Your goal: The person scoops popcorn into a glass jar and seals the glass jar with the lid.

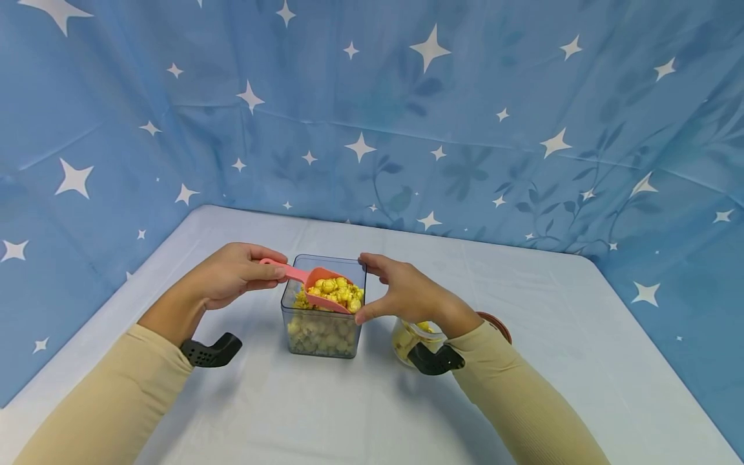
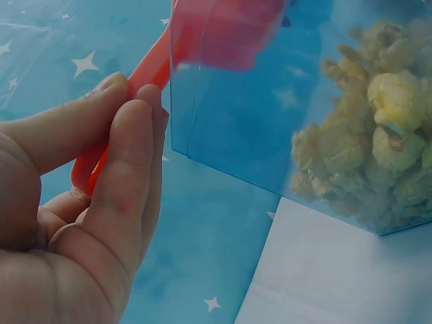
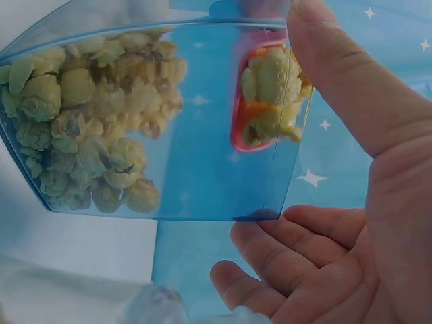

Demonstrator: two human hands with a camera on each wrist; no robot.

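My left hand pinches the handle of a pink-red scoop between thumb and fingers. Yellow popcorn fills the scoop's bowl, which sits inside the top of a clear square container. More popcorn lies in that container, showing through its wall in both wrist views. My right hand holds the container's right side, thumb at the near rim corner and fingers at the far one. In the left wrist view, the scoop handle runs between the thumb and fingertips of the left hand.
A round clear jar with popcorn stands to the right, partly behind the right wrist. Beyond the right forearm shows the edge of a brown round object. A white tablecloth covers the table; a blue starry curtain hangs behind.
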